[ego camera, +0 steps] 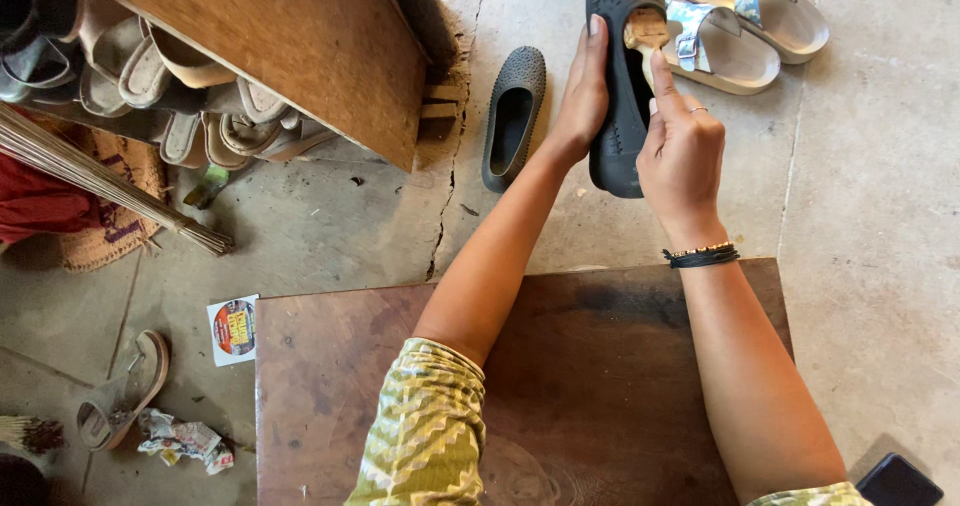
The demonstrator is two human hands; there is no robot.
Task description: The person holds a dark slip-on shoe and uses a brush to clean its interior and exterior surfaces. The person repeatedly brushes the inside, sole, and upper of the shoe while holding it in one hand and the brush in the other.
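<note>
A square white label [233,330] with a round red-and-yellow print lies on the floor, well below and left of the fingers. Crumpled printed wrappers [184,438] lie lower left. A dark phone screen [898,483] sits far below the right fingers.

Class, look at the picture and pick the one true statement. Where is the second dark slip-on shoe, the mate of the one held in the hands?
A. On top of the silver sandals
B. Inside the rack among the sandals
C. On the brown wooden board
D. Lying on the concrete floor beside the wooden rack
D: the second dark shoe lies on the concrete floor next to the wooden rack, while the left hand grips the held shoe.
</note>
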